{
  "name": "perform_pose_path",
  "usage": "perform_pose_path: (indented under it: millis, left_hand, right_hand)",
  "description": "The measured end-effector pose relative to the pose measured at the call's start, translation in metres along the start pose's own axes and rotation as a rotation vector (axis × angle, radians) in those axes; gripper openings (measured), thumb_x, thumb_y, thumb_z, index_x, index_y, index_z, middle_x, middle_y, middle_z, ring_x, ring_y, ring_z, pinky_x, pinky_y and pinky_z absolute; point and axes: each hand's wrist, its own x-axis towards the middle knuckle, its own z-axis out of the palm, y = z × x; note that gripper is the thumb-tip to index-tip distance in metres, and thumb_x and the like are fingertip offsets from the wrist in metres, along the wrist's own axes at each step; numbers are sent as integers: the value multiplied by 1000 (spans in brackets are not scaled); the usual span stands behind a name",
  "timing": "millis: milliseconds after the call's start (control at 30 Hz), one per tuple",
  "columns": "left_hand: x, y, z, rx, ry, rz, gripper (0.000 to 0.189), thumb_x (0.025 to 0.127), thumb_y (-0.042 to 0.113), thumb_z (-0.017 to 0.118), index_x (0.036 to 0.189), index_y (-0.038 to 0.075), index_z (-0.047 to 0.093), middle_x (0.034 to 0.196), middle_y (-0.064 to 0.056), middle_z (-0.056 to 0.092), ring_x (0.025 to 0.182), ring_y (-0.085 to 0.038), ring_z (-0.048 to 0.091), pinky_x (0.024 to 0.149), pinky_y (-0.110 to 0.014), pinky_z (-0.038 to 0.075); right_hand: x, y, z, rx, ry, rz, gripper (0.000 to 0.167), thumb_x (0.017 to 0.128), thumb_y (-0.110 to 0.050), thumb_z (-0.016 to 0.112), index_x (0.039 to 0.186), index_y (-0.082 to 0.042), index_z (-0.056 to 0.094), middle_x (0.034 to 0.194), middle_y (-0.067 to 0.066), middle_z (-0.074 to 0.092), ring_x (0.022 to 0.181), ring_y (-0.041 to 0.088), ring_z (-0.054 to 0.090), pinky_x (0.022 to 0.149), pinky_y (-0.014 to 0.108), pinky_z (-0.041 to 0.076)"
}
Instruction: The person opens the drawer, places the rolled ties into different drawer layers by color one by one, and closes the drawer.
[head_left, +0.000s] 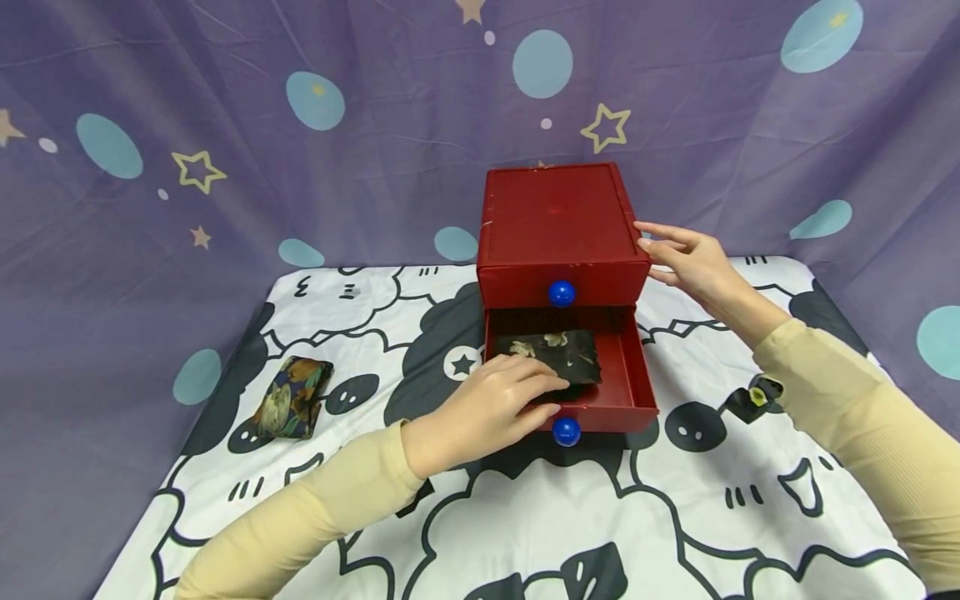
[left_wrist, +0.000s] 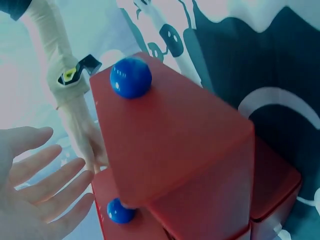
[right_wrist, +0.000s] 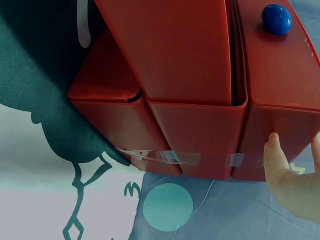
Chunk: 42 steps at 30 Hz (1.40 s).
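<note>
A red drawer cabinet [head_left: 558, 212] with blue round knobs stands toward the back. Below its top section a red drawer [head_left: 618, 375] is pulled out, and a dark floral cloth item [head_left: 573, 346] lies inside. Over the drawer's front left is my left hand [head_left: 502, 400], fingers extended near the cloth item; whether they touch it is unclear. The left wrist view shows the left hand [left_wrist: 45, 190] with spread fingers and nothing held. My right hand [head_left: 693, 262] rests its fingertips on the cabinet's right side, as the right wrist view confirms at the top section's wall [right_wrist: 287, 120].
On the left of the patterned tablecloth [head_left: 570, 508] lies a colourful floral pouch-like item [head_left: 294, 398]. A small dark item with a yellow spot [head_left: 753, 398] lies beside the right sleeve. Behind the cabinet hangs a purple curtain [head_left: 405, 175].
</note>
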Motion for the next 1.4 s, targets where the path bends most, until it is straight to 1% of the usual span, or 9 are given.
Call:
perform_pose_path:
  millis: [267, 500, 600, 700, 767, 967, 1133, 1300, 1400]
  left_hand:
    - [-6, 6, 10, 63, 131, 137, 24, 77, 20, 68, 98, 8, 67, 91, -3, 62, 87, -13, 57, 78, -21, 44]
    - [-13, 12, 18, 77, 208, 229, 25, 74, 16, 71, 97, 7, 66, 88, -2, 61, 82, -13, 56, 76, -21, 45]
    - [-15, 14, 20, 103, 230, 266, 24, 73, 16, 71, 95, 6, 66, 87, -2, 61, 80, -12, 56, 74, -22, 45]
    - [-17, 16, 23, 136, 223, 285, 21, 75, 17, 69, 94, 7, 66, 87, -2, 61, 80, -12, 57, 72, -22, 45]
    - [-19, 17, 25, 155, 205, 289, 20, 77, 19, 67, 94, 8, 66, 87, -2, 61, 79, -12, 57, 71, -21, 45]
    - [-23, 19, 34, 181, 161, 298, 19, 81, 18, 63, 94, 6, 65, 87, -3, 60, 77, -13, 56, 71, -21, 46]
    - [-25, 19, 39, 193, 150, 302, 19, 87, 16, 53, 96, 4, 63, 89, -5, 58, 77, -14, 55, 72, -21, 46]
    - [-26, 19, 44, 225, 132, 313, 25, 92, 15, 41, 96, 2, 62, 90, -7, 58, 77, -16, 55, 72, -22, 47]
    - [-26, 19, 47, 250, 120, 318, 25, 93, 13, 40, 96, 2, 62, 89, -8, 57, 76, -16, 55, 70, -22, 47]
  right_hand:
    - [0, 0, 0, -11, 1, 5, 52, 78, -23, 66, 126, -11, 50, 98, -2, 58, 94, 8, 55, 71, 20, 49]
    - [0, 0, 0, -10, 0, 3, 51, 78, -23, 66, 126, -11, 51, 96, -2, 58, 94, 8, 55, 71, 20, 49]
    - [0, 0, 0, 0, 2, 2, 50, 78, -23, 66, 125, -12, 52, 97, -2, 58, 93, 8, 56, 71, 20, 49]
    - [0, 0, 0, 4, 0, 2, 50, 78, -23, 67, 125, -12, 52, 99, -2, 58, 93, 7, 56, 71, 20, 49]
    - [0, 0, 0, 6, -3, 0, 50, 78, -22, 67, 125, -12, 52, 99, -2, 57, 93, 7, 56, 71, 20, 49]
    - [1, 0, 0, -9, -9, -6, 52, 79, -23, 66, 127, -10, 50, 99, -2, 58, 94, 8, 56, 71, 20, 49]
    - [1, 0, -1, -31, -7, -1, 55, 78, -24, 66, 128, -9, 48, 101, -2, 56, 95, 9, 55, 71, 20, 49]
    - [1, 0, -1, -27, -1, 7, 54, 78, -25, 66, 127, -10, 49, 101, -2, 56, 94, 8, 55, 71, 19, 49]
    - [1, 0, 0, -19, 1, 8, 54, 78, -24, 66, 127, -11, 49, 101, -2, 56, 94, 8, 55, 71, 19, 49]
